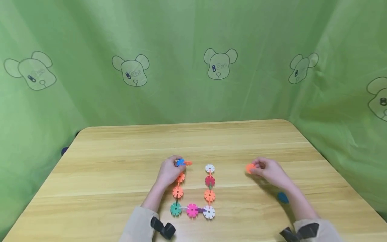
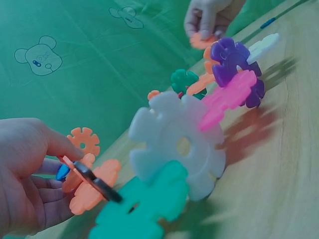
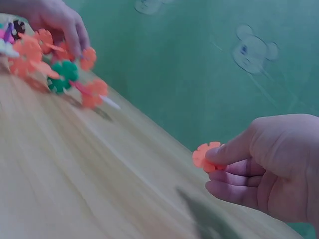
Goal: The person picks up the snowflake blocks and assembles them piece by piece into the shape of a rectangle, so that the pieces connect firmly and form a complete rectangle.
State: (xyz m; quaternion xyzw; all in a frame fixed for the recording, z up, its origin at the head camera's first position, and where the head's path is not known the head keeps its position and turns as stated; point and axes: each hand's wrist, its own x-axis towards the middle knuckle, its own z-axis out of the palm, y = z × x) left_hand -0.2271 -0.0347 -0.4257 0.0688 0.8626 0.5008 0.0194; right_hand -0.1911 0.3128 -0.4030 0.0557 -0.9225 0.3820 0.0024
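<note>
A U-shaped chain of slotted plastic snowflake discs lies on the table, with a green disc point(image 1: 175, 209), a pink disc point(image 1: 192, 210) and a white disc point(image 1: 209, 212) along its near side. At the far end of its left arm, my left hand point(image 1: 167, 172) holds a blue disc point(image 1: 180, 162) that has an orange disc point(image 1: 188, 163) joined to it sideways. The right arm ends in another white disc point(image 1: 210, 168). Off to the right, my right hand point(image 1: 270, 172) pinches a single orange disc point(image 3: 203, 157) between thumb and fingers, apart from the chain.
A loose blue disc point(image 1: 283, 197) lies on the wooden table point(image 1: 121, 144) by the right forearm. Green curtain point(image 1: 181, 97) with bear-head prints hangs behind the table and along both sides. Each sleeve carries a black strap point(image 1: 163, 228).
</note>
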